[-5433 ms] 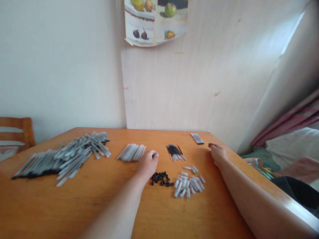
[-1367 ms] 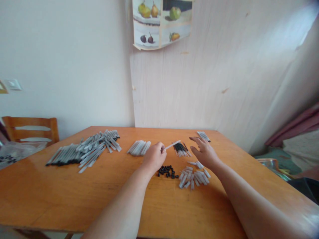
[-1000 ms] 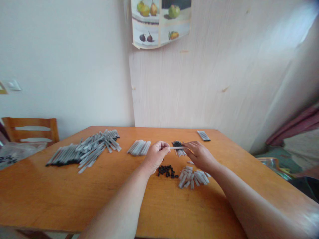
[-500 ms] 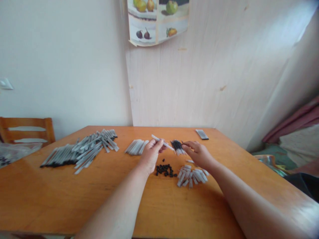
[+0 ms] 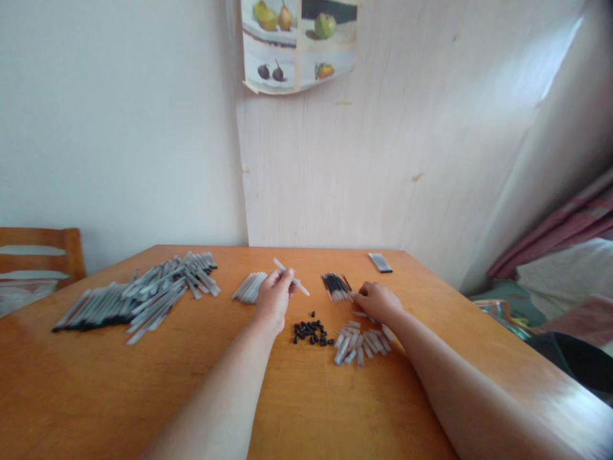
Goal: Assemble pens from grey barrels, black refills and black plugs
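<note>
My left hand [image 5: 274,295] is closed in a pinch around a slim, whitish pen barrel [image 5: 301,287], held slantwise above the table. Just left of it lies a bundle of similar pen barrels [image 5: 248,287]. My right hand [image 5: 382,302] rests low with bent fingers pressed together at the right edge of a row of black pen refills [image 5: 334,287] with pale ends. One refill slants toward those fingertips, which are partly hidden. Small black plugs [image 5: 309,333] are scattered nearer to me, and beside them lies a loose heap of short translucent pen caps [image 5: 360,344].
On the left of the wooden table [image 5: 215,383] spreads a large pile of pens with black ends [image 5: 158,291]. A small row of pens [image 5: 380,262] lies at the back right. A chair [image 5: 38,249] stands at the left, and a black container [image 5: 575,361] sits beyond the right edge.
The view has shifted slightly. My left hand keeps the barrel and has drawn a little away from the refills. The right hand has slid toward the near right end of the refill row.
</note>
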Tool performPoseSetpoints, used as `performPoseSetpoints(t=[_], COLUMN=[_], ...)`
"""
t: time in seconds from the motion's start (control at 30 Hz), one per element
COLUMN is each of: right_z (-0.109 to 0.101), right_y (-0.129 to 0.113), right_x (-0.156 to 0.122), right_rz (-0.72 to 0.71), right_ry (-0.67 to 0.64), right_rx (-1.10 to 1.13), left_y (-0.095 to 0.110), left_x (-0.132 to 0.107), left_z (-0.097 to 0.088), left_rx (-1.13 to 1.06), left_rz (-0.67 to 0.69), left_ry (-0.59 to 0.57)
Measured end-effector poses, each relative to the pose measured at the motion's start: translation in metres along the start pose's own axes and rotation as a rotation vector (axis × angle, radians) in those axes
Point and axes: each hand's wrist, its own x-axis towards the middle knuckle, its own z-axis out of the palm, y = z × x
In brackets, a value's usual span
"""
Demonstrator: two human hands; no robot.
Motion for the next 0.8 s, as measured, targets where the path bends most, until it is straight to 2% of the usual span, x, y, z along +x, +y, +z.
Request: performPoseSetpoints(t=[0.53, 0.8], right_z=[-0.0006, -0.0008], right_y=[-0.0040, -0.0016], right_x=[0.0009, 0.0001], right_rz=[0.068, 0.075], right_ry=[-0.071, -0.040], right_rx=[0.017, 0.038], left_y=[-0.0007, -0.0022], left_x=[0.0016, 0.0031], left_z=[-0.0007, -0.0016], left_rx=[0.008, 0.002], left_rz=[-0.020, -0.005], left_ry=[0.008, 0.012])
